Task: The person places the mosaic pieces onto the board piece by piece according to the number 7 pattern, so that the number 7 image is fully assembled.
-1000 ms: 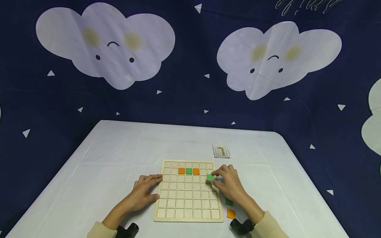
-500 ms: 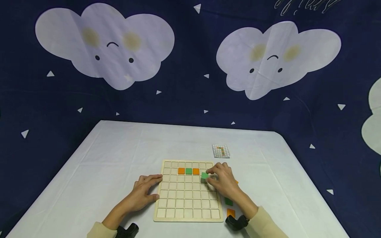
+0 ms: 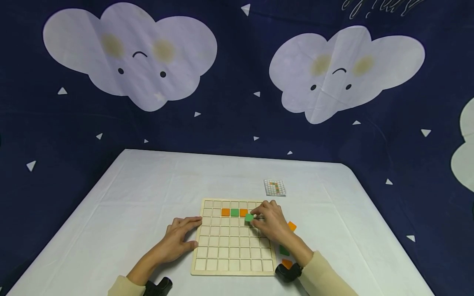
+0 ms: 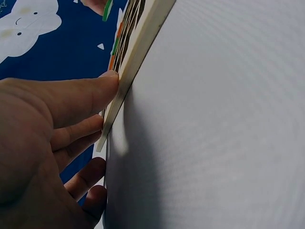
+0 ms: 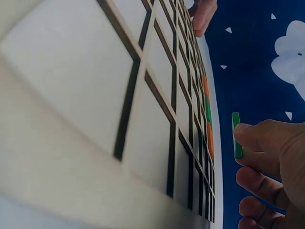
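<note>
My right hand [image 3: 273, 223] pinches a green square tile [image 3: 249, 218] between thumb and fingertips. That tile hovers over the wooden grid board [image 3: 218, 264], just right of and slightly nearer than a row of three inset tiles. The row runs from an orange tile [image 3: 225, 212] through a green one [image 3: 234, 212] to another orange one [image 3: 243, 212]. In the right wrist view the held tile [image 5: 237, 138] stands edge-on, apart from the board. At the board's left edge rests my left hand [image 3: 177, 242], its thumb [image 4: 90, 98] and fingertips touching the rim and its fingers extended.
Beyond the board's far right corner lies a small printed card [image 3: 275, 188] with a coloured grid pattern. Right of the board, partly under my right forearm, are a loose orange tile [image 3: 292, 226], a green tile [image 3: 284, 250] and another orange tile [image 3: 286, 263].
My right hand has carried the green tile leftward and slightly away from me, from the board's right edge toward the tile row. My left hand has kept its place.
</note>
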`<state>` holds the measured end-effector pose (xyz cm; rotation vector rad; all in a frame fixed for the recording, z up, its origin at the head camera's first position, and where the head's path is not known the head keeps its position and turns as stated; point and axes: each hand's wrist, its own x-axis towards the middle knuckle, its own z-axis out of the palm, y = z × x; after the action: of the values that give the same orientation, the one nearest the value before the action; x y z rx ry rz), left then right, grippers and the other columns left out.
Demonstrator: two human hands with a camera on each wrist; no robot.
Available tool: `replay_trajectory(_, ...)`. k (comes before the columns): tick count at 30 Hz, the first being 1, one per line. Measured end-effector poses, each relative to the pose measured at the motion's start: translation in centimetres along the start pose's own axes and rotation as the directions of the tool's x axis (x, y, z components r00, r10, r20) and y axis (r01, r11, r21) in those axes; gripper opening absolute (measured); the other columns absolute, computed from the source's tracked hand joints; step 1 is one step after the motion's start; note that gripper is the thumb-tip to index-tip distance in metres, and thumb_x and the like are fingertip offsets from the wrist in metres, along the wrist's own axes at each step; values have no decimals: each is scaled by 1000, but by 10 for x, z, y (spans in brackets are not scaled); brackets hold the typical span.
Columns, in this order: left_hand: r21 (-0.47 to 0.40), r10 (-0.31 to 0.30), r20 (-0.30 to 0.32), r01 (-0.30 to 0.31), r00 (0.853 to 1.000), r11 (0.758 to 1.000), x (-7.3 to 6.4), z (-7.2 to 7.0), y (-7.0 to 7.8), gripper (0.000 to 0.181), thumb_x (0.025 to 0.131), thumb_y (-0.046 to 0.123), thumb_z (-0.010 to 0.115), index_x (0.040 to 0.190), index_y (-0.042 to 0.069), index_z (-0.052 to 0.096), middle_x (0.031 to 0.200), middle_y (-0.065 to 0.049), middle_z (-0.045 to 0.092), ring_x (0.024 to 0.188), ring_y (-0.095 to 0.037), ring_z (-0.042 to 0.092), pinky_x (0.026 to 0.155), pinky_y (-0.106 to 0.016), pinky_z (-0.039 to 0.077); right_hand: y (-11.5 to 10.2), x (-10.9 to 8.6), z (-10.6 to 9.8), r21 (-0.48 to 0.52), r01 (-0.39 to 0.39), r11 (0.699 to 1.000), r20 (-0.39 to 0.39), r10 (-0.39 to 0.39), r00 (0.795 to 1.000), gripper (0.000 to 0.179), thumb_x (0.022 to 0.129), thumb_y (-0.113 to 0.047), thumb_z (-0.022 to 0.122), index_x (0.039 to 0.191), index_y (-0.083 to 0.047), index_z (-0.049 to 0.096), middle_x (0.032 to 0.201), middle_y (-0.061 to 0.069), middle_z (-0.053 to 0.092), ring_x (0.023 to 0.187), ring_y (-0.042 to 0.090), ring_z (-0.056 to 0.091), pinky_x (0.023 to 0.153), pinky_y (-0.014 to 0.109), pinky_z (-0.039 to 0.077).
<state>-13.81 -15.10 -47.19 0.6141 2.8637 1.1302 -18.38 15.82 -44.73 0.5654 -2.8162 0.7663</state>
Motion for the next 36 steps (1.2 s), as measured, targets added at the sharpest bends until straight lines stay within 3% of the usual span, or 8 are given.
replay_trajectory(9, 1, 24, -29, -24, 999, 1000, 0, 1, -2, 57, 78, 20, 73, 130, 9, 56, 140, -2, 50, 110, -16, 37, 83, -33, 24, -2, 5, 6, -20, 46, 999, 8, -46, 999, 18, 77, -21, 75, 94, -14, 74, 86, -4, 60, 76, 9, 38, 72, 28, 27)
replay_trajectory(36, -6, -14, 5, 14, 1000, 1000, 0, 0, 0, 58, 78, 20, 74, 132, 9, 55, 142, 0, 49, 111, -15, 36, 85, -34, 24, -2, 6, 14, -122, 127, 984, 35, -124, 992, 17, 78, -25, 75, 92, -15, 73, 87, -5, 57, 81, 12, 41, 72, 30, 29)
